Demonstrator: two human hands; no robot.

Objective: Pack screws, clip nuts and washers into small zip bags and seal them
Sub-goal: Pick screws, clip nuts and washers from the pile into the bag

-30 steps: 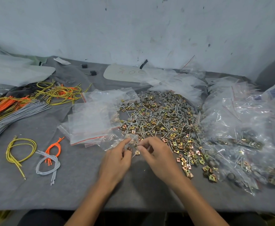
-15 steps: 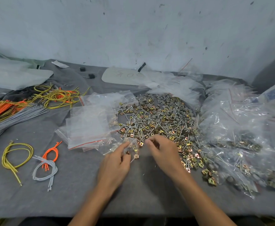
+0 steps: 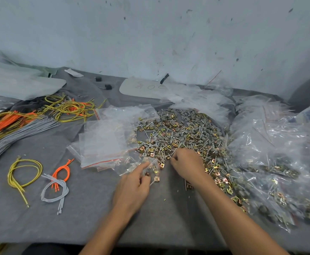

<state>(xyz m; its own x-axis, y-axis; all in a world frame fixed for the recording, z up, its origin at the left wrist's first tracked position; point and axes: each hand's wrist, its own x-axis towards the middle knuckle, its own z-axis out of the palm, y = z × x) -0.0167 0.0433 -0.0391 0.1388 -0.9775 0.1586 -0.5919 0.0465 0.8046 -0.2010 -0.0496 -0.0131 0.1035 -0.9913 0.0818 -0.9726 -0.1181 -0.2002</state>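
A heap of screws, gold clip nuts and grey washers [image 3: 180,133] covers the middle of the grey cloth table [image 3: 88,208]. My left hand [image 3: 134,188] pinches a small clear zip bag [image 3: 151,167] that has a few clip nuts inside. My right hand [image 3: 185,162] sits at the heap's near edge with its fingers curled down into the parts; what they pinch is hidden. A stack of empty zip bags [image 3: 104,144] lies just left of the heap.
Filled bags [image 3: 271,162] pile up on the right. Yellow, orange and grey cord bundles [image 3: 40,177] lie on the left, more cords [image 3: 67,107] behind them. A white labelled plate [image 3: 143,88] sits near the wall. The table's front edge runs below my forearms.
My right hand has moved away from the bag, up and right into the heap. My left hand keeps hold of the bag in about the same place.
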